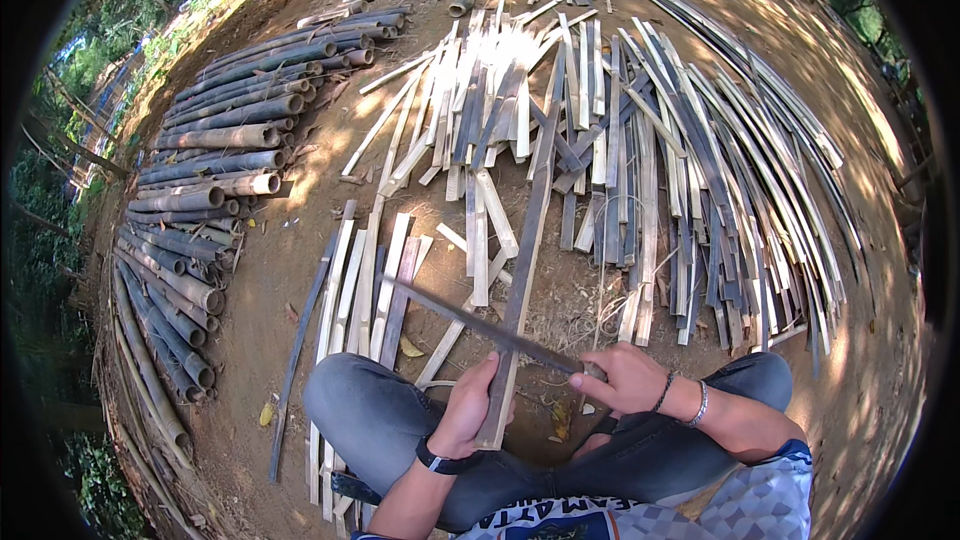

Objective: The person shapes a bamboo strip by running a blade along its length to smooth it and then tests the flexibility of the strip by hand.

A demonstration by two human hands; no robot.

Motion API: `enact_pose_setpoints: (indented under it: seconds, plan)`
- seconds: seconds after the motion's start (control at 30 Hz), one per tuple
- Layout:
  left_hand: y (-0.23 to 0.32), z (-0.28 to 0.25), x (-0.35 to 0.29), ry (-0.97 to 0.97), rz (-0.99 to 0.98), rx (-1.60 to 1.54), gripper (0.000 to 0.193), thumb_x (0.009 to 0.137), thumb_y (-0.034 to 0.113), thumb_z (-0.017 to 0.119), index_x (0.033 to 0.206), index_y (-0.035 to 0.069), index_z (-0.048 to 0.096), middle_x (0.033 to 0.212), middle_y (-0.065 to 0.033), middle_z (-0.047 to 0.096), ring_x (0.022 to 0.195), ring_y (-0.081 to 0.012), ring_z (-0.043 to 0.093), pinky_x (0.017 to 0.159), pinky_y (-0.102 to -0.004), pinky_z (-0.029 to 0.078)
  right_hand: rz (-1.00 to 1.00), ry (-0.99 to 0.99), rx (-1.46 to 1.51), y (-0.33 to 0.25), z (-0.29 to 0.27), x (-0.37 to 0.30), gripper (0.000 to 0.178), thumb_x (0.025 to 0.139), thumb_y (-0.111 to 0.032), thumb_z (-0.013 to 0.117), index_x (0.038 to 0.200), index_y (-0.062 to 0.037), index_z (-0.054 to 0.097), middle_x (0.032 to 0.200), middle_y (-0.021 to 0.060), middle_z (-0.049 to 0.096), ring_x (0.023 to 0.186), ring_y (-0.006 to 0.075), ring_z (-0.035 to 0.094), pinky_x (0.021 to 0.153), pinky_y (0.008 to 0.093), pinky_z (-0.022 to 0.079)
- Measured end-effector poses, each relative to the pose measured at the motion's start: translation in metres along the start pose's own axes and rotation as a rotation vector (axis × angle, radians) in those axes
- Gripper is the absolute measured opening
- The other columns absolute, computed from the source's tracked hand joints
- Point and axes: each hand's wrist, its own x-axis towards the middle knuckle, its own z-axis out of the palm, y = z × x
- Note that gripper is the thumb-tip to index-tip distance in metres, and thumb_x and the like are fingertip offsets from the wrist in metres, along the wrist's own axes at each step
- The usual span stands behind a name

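Note:
My left hand (468, 408) is closed around the near end of a long split bamboo strip (535, 230), dark along its face, which runs away from me over the pile. The handle of a long, narrow machete (450, 312) is gripped in my right hand (632, 381). Its blade points to the far left and crosses above the strip just beyond my left hand. Whether the edge touches the strip, I cannot tell. Both hands are over my lap, between my bent knees.
Whole bamboo poles (215, 198) are stacked along the left. Ahead and to the right lie many split bamboo strips (690, 210). A smaller group of pale strips (345, 290) lies beside my left knee (350, 395). Brown dirt ground (265, 285) shows between the piles.

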Motion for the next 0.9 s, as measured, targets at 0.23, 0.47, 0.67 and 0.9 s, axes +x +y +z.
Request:
enact_pose_setpoints:
  seconds: [0.23, 0.47, 0.67, 0.9]
  plan:
    - [0.000, -0.006, 0.000, -0.009, -0.040, -0.050, 0.034, 0.101, 0.038, 0.038, 0.088, 0.010, 0.052, 0.055, -0.0002, 0.043, 0.040, -0.0111, 0.040, 0.038, -0.0250, 0.031, -0.207, -0.020, -0.084, -0.018, 0.007, -0.014, 0.038, 0.090, -0.039, 0.057, 0.082, -0.0018, 0.060, 0.054, 0.0161, 0.056, 0.054, 0.0358, 0.061, 0.050, 0.0402, 0.049]
    - [0.005, -0.002, -0.003, -0.013, -0.060, -0.082, 0.035, 0.101, 0.038, 0.038, 0.083, 0.012, 0.050, 0.054, -0.0003, 0.040, 0.038, -0.0108, 0.037, 0.036, -0.0244, 0.028, 0.173, 0.148, 0.034, 0.021, -0.011, 0.026, 0.044, 0.093, -0.038, 0.052, 0.078, 0.0030, 0.058, 0.048, 0.0187, 0.048, 0.045, 0.0344, 0.053, 0.049, 0.0417, 0.042]
    - [0.010, -0.004, -0.006, -0.080, -0.103, -0.201, 0.035, 0.101, 0.038, 0.037, 0.080, 0.012, 0.048, 0.050, 0.0005, 0.038, 0.035, -0.0102, 0.036, 0.033, -0.0238, 0.026, -0.016, 0.114, 0.017, 0.035, -0.007, 0.023, 0.044, 0.094, -0.039, 0.051, 0.081, 0.0023, 0.059, 0.049, 0.0168, 0.048, 0.046, 0.0327, 0.051, 0.050, 0.0423, 0.041]
    - [0.014, 0.000, -0.014, -0.053, -0.085, -0.160, 0.036, 0.101, 0.038, 0.036, 0.080, 0.012, 0.047, 0.048, -0.0007, 0.037, 0.033, -0.0100, 0.035, 0.031, -0.0234, 0.026, 0.089, 0.184, 0.062, 0.047, -0.012, 0.043, 0.049, 0.095, -0.042, 0.047, 0.075, 0.0020, 0.056, 0.048, 0.0149, 0.046, 0.044, 0.0293, 0.047, 0.051, 0.0430, 0.041]
